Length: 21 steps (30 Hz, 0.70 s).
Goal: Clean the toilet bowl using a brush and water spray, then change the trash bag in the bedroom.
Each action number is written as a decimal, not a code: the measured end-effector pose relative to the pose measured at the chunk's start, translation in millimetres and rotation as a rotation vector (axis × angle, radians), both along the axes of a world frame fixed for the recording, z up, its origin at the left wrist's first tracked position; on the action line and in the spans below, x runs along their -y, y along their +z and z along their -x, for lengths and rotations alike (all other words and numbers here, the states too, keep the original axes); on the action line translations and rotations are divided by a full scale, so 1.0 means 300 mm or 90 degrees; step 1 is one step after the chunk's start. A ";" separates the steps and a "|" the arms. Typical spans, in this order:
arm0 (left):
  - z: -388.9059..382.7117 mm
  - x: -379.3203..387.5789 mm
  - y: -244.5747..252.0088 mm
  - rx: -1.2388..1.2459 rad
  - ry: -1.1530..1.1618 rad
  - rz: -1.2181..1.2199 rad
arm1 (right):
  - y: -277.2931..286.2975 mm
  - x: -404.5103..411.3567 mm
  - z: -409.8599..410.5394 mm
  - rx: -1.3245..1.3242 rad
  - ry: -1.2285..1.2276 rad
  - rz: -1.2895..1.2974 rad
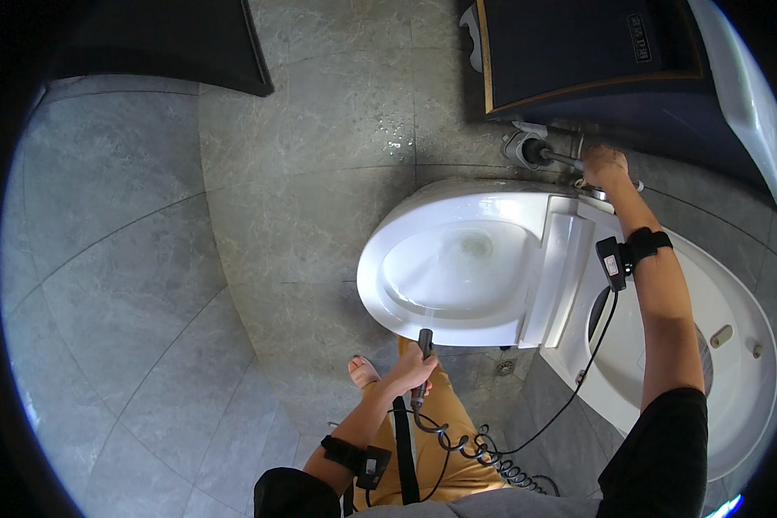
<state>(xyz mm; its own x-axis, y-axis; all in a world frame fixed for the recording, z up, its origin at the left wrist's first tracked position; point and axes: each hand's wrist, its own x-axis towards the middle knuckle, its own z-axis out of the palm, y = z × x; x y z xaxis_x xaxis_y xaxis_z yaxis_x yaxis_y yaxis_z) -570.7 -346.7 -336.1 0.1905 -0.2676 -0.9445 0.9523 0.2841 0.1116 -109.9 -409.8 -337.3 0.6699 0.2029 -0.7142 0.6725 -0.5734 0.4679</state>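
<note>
My left hand (409,372) is wrapped around a dark handheld bidet sprayer (425,343), which points at the toilet bowl (421,272) just past its near rim. A faint streak of water leaves the nozzle. A dark coiled hose (485,453) trails from the sprayer's lower end. My right hand (603,166) grips the grey handle of a toilet brush (562,159) beyond the far side of the toilet. The dark brush head sits at the mouth of a grey brush holder (515,150); how deep it goes is hidden. Cloudy water (476,244) lies in the bowl.
The raised toilet seat and lid (748,362) lean back at the right. A dark vanity cabinet (589,52) with a white basin (744,90) stands beyond the holder. Water drops (395,139) dot the tiled floor (311,213). A floor drain (505,368) lies near the toilet. A dark panel (168,45) juts in top left.
</note>
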 end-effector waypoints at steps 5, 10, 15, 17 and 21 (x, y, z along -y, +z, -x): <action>-0.018 -0.007 -0.007 0.008 -0.023 0.012 | -0.031 -0.012 0.023 -0.036 -0.029 0.012; -0.034 0.000 -0.027 -0.009 -0.025 0.019 | -0.226 0.085 0.012 -0.032 0.005 -0.012; -0.061 -0.014 0.009 -0.003 -0.026 0.021 | -0.322 0.143 -0.104 -0.059 -0.012 -0.002; -0.071 -0.035 0.009 -0.023 -0.042 0.046 | -0.315 0.139 -0.133 -0.100 -0.053 0.005; -0.056 0.004 -0.022 0.031 -0.034 0.090 | -0.330 0.228 -0.157 0.064 0.013 0.138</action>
